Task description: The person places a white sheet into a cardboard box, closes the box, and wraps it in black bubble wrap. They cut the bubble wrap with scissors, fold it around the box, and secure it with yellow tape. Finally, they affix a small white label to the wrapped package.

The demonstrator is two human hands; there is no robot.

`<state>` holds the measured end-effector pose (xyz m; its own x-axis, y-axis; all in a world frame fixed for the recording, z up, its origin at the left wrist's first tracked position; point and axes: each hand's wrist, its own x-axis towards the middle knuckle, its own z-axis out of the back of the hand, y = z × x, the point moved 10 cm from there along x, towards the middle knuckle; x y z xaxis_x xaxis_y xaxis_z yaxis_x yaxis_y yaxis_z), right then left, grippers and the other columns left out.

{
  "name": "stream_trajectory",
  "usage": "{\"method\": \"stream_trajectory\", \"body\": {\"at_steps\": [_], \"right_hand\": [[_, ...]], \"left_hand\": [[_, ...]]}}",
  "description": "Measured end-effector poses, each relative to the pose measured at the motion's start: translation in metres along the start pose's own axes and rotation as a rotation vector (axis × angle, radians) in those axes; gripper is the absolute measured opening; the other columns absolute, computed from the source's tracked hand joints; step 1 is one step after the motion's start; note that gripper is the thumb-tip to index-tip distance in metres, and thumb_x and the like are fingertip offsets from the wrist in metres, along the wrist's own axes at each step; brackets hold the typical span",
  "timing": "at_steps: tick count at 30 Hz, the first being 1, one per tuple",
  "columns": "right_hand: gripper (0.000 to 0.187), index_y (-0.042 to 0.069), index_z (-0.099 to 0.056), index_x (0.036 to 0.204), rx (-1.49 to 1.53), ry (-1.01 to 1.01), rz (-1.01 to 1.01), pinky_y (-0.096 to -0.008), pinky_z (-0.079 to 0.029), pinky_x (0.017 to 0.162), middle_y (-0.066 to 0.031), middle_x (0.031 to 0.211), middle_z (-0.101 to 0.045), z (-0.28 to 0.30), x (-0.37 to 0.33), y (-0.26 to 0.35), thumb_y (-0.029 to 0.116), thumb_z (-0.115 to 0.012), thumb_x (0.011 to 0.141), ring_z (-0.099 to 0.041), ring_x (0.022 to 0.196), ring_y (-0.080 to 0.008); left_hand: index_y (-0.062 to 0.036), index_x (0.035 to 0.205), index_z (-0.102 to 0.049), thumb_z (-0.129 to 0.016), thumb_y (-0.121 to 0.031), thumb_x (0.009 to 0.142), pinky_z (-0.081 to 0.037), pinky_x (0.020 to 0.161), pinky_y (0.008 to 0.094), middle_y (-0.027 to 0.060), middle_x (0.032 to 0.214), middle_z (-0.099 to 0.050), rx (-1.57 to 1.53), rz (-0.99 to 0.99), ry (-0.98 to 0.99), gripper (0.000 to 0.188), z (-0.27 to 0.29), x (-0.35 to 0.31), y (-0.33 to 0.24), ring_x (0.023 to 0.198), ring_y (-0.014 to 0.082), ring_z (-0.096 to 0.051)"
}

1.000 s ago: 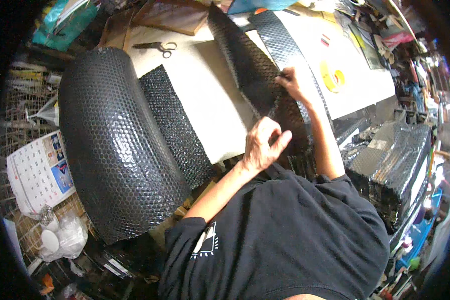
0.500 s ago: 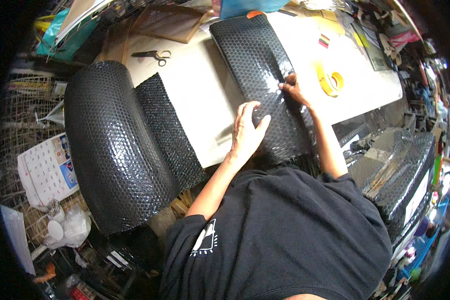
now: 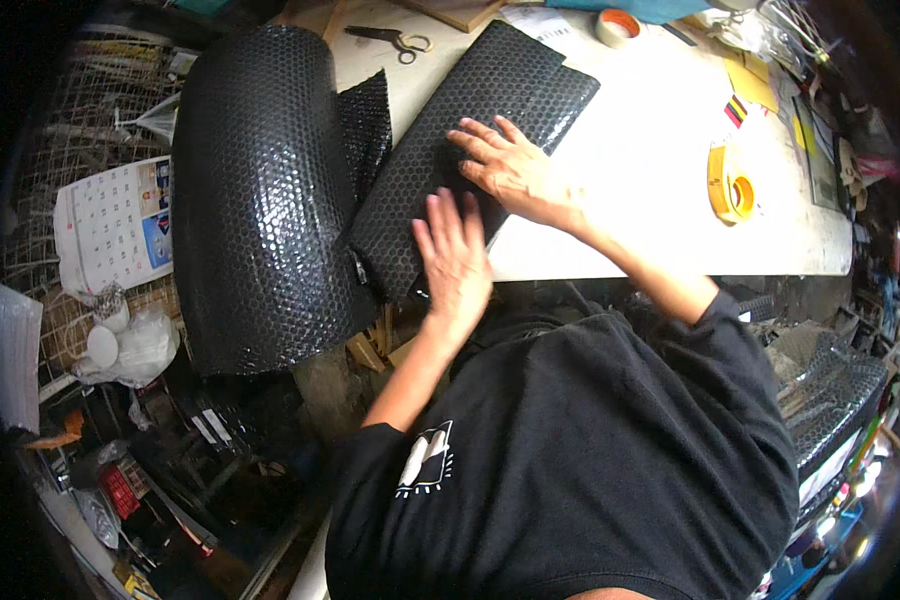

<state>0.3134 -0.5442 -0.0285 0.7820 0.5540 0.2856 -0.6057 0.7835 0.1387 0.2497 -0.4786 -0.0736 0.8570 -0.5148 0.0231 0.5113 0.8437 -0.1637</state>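
A flat black bubble-wrap package [image 3: 480, 85] lies slanted on the white worktable [image 3: 650, 180], its near left end close to the large roll of black bubble wrap [image 3: 255, 190]. My left hand [image 3: 455, 260] rests on the package's nearer part, fingers straight and spread. Farther up and to the right, my right hand [image 3: 515, 170] lies flat across the wrap, its fingers also spread. Neither hand grips anything. What the package contains is hidden. A loose flap of bubble wrap [image 3: 368, 118] shows between roll and package.
Scissors [image 3: 395, 40] lie beyond the package. A yellow tape roll [image 3: 732, 185] stands on the right of the table, and a white and orange roll [image 3: 618, 27] sits at the back. Another bubble-wrapped parcel [image 3: 830, 390] is at lower right. A calendar [image 3: 115, 225] hangs at left.
The package has shifted left toward the roll and now slants the other way. Both hands have moved left with it. My right hand has gone from pinching its edge to lying flat.
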Motion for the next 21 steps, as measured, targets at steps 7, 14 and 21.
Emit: {"method": "stream_trajectory", "body": {"at_steps": [7, 14, 21], "right_hand": [[0.038, -0.003, -0.057, 0.121, -0.209, 0.100, 0.363, -0.0420, -0.039, 0.108, -0.0177, 0.130, -0.057, -0.051, 0.017, -0.006, 0.014, -0.054, 0.087, -0.052, 0.125, -0.0279], [0.039, -0.005, -0.056, 0.120, -0.096, -0.054, 0.260, -0.0405, -0.046, 0.102, -0.0217, 0.126, -0.058, -0.015, -0.003, -0.008, 0.014, -0.052, 0.086, -0.057, 0.119, -0.0318], [0.042, -0.003, -0.053, 0.127, -0.130, -0.137, -0.133, -0.0474, -0.038, 0.106, -0.0197, 0.131, -0.056, 0.003, -0.050, -0.024, 0.016, -0.047, 0.090, -0.054, 0.123, -0.0327]], "left_hand": [[0.0078, 0.144, -0.025, -0.050, -0.019, 0.089, -0.013, 0.118, 0.0496, 0.0268, 0.153, -0.020, -0.034, 0.010, -0.073, 0.067, -0.040, 0.000, -0.054, 0.143, 0.0395, -0.019], [0.0020, 0.146, -0.027, -0.044, -0.020, 0.093, -0.024, 0.114, 0.0439, 0.0182, 0.150, -0.030, 0.408, 0.018, -0.065, 0.061, -0.043, 0.019, -0.039, 0.138, 0.0273, -0.033], [-0.0058, 0.133, -0.048, -0.064, -0.011, 0.077, -0.051, 0.081, 0.0409, 0.0154, 0.128, -0.054, 0.064, -0.169, 0.113, 0.058, -0.042, 0.042, -0.015, 0.091, 0.0273, -0.061]]}}
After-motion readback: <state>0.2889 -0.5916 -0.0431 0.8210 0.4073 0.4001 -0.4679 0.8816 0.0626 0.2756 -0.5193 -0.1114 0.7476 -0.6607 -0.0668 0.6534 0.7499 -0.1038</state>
